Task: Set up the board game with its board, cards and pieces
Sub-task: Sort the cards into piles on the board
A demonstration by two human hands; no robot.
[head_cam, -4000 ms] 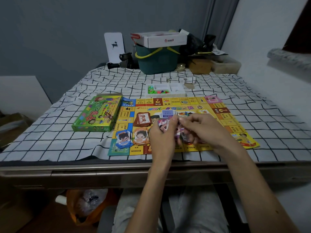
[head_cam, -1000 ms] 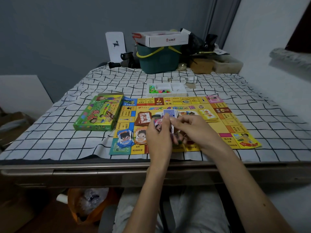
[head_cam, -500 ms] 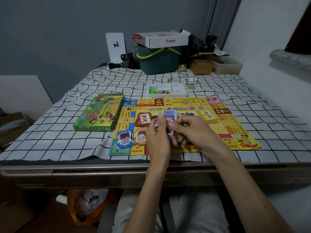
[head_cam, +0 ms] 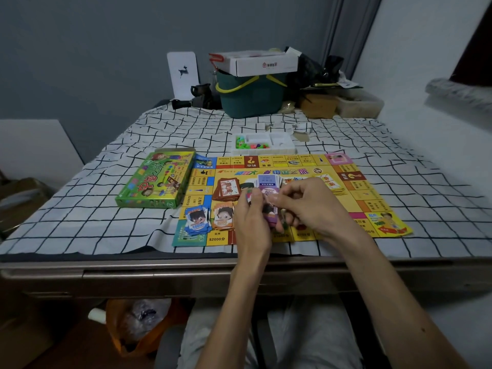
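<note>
A yellow game board (head_cam: 372, 198) lies flat on the checked tablecloth. On it sit a brown card pile (head_cam: 228, 189), a blue note pile (head_cam: 197, 220), an orange note pile (head_cam: 223, 219), a purple-blue pile (head_cam: 267, 181) and a yellow card pile (head_cam: 331, 182). Over the board's near middle, my left hand (head_cam: 251, 219) grips a stack of paper notes (head_cam: 270, 209). My right hand (head_cam: 311, 206) pinches the top of that same stack. A white tray (head_cam: 282, 147) with coloured pieces sits beyond the board.
The green game box (head_cam: 157, 179) lies left of the board. At the table's back stand a green bucket (head_cam: 250, 98) with a white carton on top, a white sign (head_cam: 183, 74) and clutter. An orange bag (head_cam: 135, 326) is under the table.
Both hands have stayed over the board's near middle, sorting through the note stack. A yellow card pile now lies at the board's upper right, hidden or absent four seconds ago.
</note>
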